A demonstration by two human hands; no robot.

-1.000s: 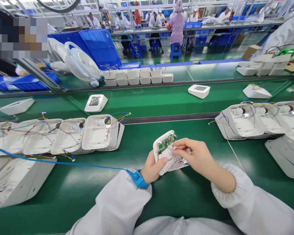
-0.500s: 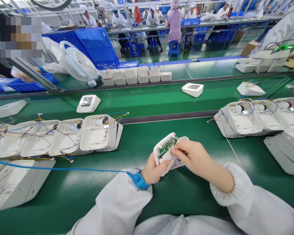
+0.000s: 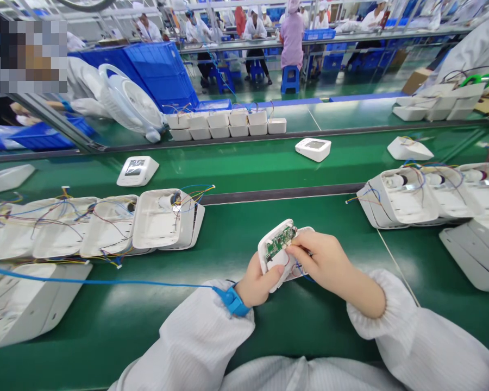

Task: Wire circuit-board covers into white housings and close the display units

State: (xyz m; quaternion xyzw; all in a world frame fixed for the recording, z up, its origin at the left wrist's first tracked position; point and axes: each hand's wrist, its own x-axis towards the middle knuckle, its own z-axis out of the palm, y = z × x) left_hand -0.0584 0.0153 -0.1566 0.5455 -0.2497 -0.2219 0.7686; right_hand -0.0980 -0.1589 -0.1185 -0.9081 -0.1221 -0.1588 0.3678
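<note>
My left hand is wrapped round the lower left of an opened white plastic housing, its thumb across the near edge. A green circuit board lies tilted along the upper part of the housing. At the board's right edge, my right hand pinches a small wire connector with thumb and forefinger; the fingers partly cover it. Thin blue and red wires hang below these fingertips. Around my left wrist sits a blue strap with a cord running left.
White shells with loose wires stand in a row at left, and similar shells at right. Beyond a dark rail, white devices with screens lie on a green belt. A white fan stands far left; co-workers sit behind.
The white devices on the far belt have shifted slightly left. Both hands keep nearly the same hold on the housing and the connector, with only a tiny shift.
</note>
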